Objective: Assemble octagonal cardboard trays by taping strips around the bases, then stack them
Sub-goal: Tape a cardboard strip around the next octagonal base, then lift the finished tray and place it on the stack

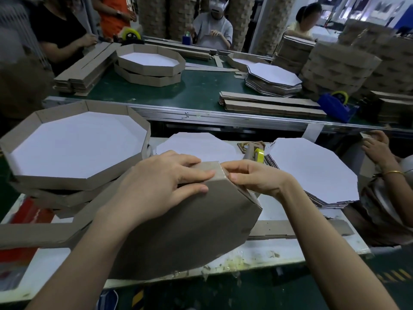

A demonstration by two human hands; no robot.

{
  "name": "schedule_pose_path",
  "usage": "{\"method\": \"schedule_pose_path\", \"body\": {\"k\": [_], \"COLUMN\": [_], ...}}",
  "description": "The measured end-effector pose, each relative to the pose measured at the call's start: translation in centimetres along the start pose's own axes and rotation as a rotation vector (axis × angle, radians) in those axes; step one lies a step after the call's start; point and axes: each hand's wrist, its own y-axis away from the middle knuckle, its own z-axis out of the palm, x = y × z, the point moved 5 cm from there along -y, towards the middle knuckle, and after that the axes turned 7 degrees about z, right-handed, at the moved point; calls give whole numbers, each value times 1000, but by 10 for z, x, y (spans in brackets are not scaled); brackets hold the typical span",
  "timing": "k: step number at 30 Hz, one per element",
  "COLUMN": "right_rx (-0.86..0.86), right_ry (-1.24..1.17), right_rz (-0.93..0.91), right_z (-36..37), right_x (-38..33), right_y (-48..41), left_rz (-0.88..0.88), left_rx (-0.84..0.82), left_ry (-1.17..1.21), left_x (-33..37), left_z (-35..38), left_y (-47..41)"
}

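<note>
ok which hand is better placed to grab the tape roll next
Right, probably. The right hand pinches a corner of the tray in front of the tape roll; the left hand grips the tray farther left, steadying it.

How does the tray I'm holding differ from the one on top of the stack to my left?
The held tray stands tilted, brown underside toward the camera; the stacked tray lies flat, white inside up. The held tray's strip trails loose to the left; the stacked tray's wall closes all round. Both are octagonal cardboard.
</note>
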Motion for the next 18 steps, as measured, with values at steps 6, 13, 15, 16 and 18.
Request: {"method": "schedule_pose_path", "body": {"k": [6,13,15,16,18], "right_rx": [-28,350,448,500,601], "right_ry": [366,623,684,718,783], "right_rz": [128,-75,-132,-161,-235], "right_z": [29,37,43,47,59], "right_x": [-15,-138,-176,-193,-222], "right_y": [18,74,87,91,96], "left_rz": [-2,113,136,142,135], "left_rx": [106,243,332,393,591], "left_ry": [275,338,322,284,186], "left_x": [-7,10,11,11,8], "left_z": [-16,-96,-125,-138,-155], "left_y": [16,14,13,15,24]}}
